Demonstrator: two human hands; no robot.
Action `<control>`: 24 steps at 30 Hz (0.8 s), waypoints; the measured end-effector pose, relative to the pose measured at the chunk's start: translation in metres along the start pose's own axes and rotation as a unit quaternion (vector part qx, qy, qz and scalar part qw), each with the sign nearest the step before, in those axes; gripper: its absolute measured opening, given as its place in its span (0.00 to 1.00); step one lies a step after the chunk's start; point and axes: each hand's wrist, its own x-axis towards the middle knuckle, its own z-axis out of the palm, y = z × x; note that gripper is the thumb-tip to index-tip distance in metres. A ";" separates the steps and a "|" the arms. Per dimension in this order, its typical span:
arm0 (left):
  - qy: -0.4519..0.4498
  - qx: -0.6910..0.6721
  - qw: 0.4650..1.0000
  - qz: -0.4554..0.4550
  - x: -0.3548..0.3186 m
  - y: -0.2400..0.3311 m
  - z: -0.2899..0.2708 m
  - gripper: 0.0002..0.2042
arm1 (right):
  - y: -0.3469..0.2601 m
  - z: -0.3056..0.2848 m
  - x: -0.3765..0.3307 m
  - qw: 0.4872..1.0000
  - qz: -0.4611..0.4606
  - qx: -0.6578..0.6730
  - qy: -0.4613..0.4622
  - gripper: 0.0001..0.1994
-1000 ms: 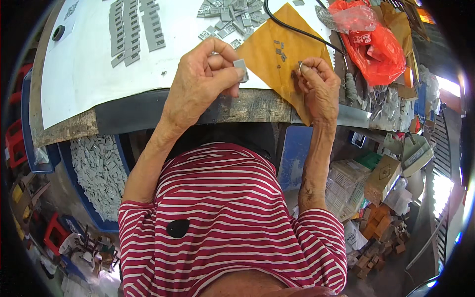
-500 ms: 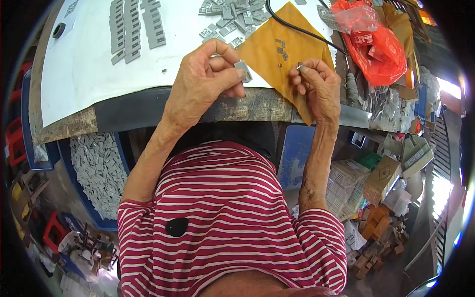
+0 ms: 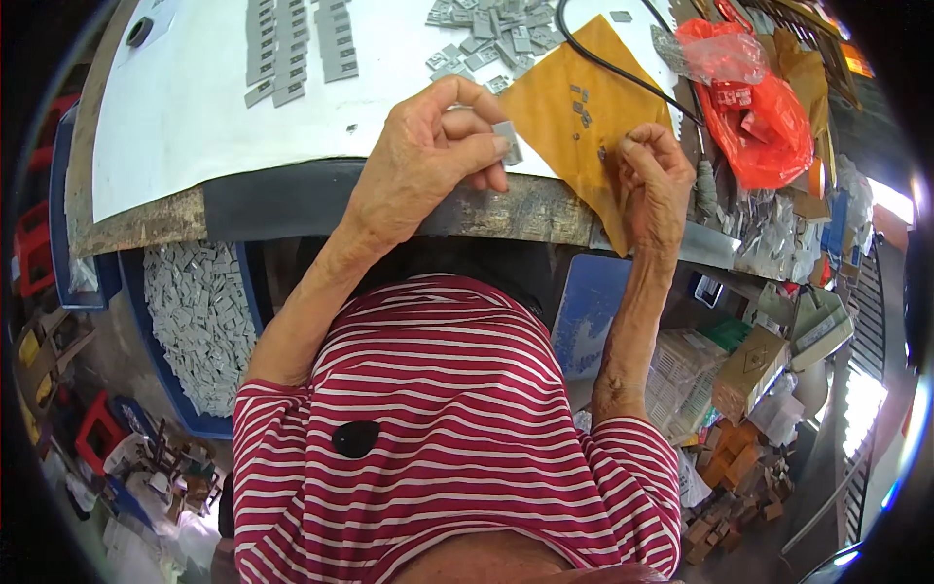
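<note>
Between the thumb and fingers of my left hand (image 3: pixel 438 156) is a small flat grey plastic piece (image 3: pixel 508 143), tilted above the table's front edge. My right hand (image 3: pixel 657 180) is closed in a pinch over the right side of a brown paper sheet (image 3: pixel 550 102). Whatever its fingertips may hold is hidden. Just left of them, a tiny dark part (image 3: pixel 600 153) shows against the paper. Several more tiny dark parts (image 3: pixel 585 107) lie on the sheet. Behind it is a loose pile of grey plastic pieces (image 3: pixel 496 34).
Overlapping grey pieces in columns (image 3: pixel 292 49) lie on the white table covering (image 3: pixel 175 127). A black cable (image 3: pixel 618 68) crosses the brown paper. A red plastic bag (image 3: pixel 769 131) sits at the right. Below the table's left side, a blue bin (image 3: pixel 199 419) holds many grey pieces.
My right hand has drawn back slightly from the tiny parts; the small shiny part seen at its fingertips no longer shows there. My left hand keeps the grey piece. The whole view has shifted.
</note>
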 end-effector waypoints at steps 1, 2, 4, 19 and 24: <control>-0.002 -0.014 1.000 0.002 0.001 0.000 0.001 0.08 | 0.002 0.000 0.000 1.000 -0.017 -0.022 0.002 0.04; -0.004 -0.028 1.000 0.004 0.001 -0.001 0.000 0.10 | 0.003 -0.001 0.001 0.998 -0.035 -0.043 0.003 0.04; -0.012 -0.028 0.999 0.010 0.003 -0.004 -0.004 0.11 | 0.003 0.000 -0.002 0.998 -0.031 -0.059 0.001 0.04; 0.037 -0.034 0.999 -0.004 0.001 -0.005 -0.005 0.06 | -0.015 0.040 -0.027 0.995 0.019 0.060 -0.074 0.06; 0.083 0.039 0.994 0.064 0.002 -0.007 0.002 0.05 | -0.010 0.064 -0.032 0.988 0.013 0.087 -0.127 0.07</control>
